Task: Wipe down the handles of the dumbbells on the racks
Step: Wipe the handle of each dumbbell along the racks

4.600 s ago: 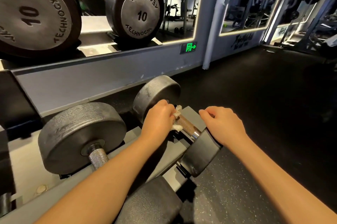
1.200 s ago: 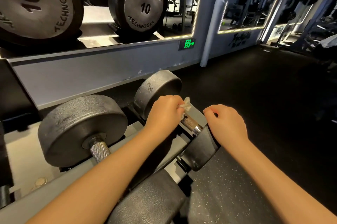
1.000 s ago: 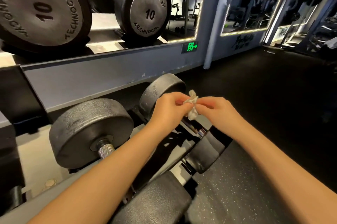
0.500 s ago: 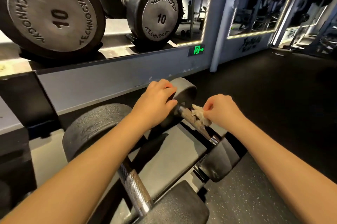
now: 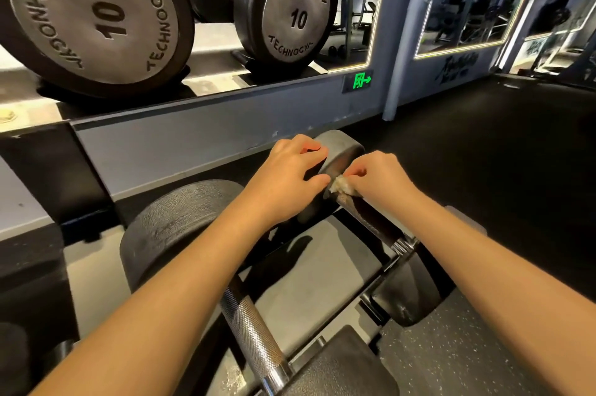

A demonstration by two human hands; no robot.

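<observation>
Right hand [image 5: 380, 181] pinches a wipe [image 5: 339, 185] on the far handle [image 5: 367, 218]; left hand [image 5: 290, 179], open, steadies the weight [image 5: 342, 150]. Best drag it nearward firmly.

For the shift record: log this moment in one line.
step: wiping handle | right hand: wipe at far end | left hand: steadying far head

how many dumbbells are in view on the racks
4. Two marked 10 on the upper shelf, left and right. Two on the lower shelf: the near one and the right-end one being wiped. More may sit beyond the frame.
</observation>
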